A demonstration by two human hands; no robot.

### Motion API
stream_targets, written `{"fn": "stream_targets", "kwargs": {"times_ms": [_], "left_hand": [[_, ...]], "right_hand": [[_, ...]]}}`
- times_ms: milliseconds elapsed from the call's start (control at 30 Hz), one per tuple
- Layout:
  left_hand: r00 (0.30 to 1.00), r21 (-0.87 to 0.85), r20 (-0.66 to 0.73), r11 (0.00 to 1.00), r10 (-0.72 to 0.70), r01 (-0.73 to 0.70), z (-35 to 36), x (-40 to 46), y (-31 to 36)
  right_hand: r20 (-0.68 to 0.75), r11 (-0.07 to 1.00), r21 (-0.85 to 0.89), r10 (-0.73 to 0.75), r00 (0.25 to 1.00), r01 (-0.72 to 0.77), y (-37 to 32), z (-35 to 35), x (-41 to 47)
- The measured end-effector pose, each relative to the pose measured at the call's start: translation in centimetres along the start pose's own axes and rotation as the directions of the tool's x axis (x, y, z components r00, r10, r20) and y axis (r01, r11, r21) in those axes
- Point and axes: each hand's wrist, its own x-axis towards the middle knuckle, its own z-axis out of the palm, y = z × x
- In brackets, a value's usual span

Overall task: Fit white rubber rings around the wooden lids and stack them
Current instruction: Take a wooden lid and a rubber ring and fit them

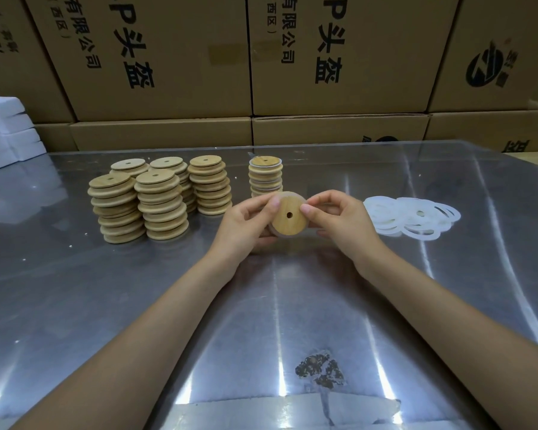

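Both of my hands hold one round wooden lid [288, 221] with a small centre hole, tilted toward me above the table. My left hand [249, 220] grips its left edge, thumb on the face. My right hand [339, 218] pinches its right edge; a thin white rubber ring shows along the lid's rim. Just behind the lid stands a stack of ringed lids [265, 176]. To the left stand several stacks of bare wooden lids [159, 197]. A loose pile of white rubber rings [413, 218] lies on the table right of my right hand.
The shiny metal table [261, 321] has a worn patch near its front edge. A wall of cardboard boxes [323, 72] closes off the back. White foam blocks [7, 135] sit at the far left.
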Motion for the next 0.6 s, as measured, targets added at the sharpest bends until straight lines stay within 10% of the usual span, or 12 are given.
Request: {"fn": "stream_targets", "kwargs": {"times_ms": [600], "left_hand": [[0.968, -0.265, -0.18, 0.956, -0.173, 0.122, 0.1, 1.0, 0.0]], "right_hand": [[0.109, 0.715, -0.62, -0.328, 0.938, 0.322, 1.3, 3.0, 1.1]]}}
